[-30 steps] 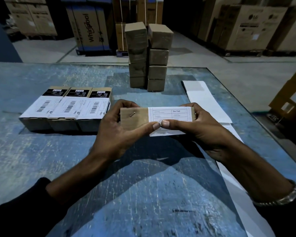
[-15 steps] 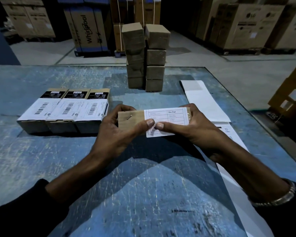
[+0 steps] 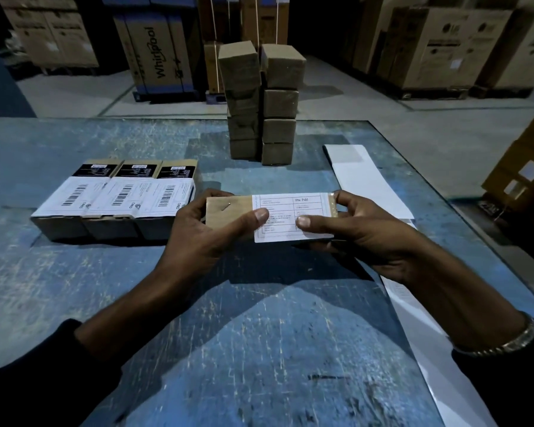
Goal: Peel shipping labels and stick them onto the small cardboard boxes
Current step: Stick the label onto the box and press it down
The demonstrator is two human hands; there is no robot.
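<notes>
The left hand [image 3: 204, 238] grips the left end of a small cardboard box [image 3: 228, 211] held just above the middle of the worktop [image 3: 259, 349], its thumb laid across the top onto the left edge of the shipping label [image 3: 293, 217]. The right hand [image 3: 361, 238] holds the right end, thumb pressing the label's lower part, fingers curled round the far side. Half a second ago the two thumbs met almost tip to tip near the label's lower left corner; now they stand apart, the right one further along the label. Over the last second the label has also settled squarer on the box, though its near edge still overhangs the box's front. I judge this the smoothing-down stage: the label is stuck on and being pressed flat, with the overhang probably still to be folded down the front face.

Towards the left edge of the worktop lie three labelled boxes [image 3: 114, 198], side by side and touching. At the far edge stand two stacks of plain boxes [image 3: 262, 103]. Along the right edge runs the white backing strip [image 3: 364, 177], passing under the right forearm.
</notes>
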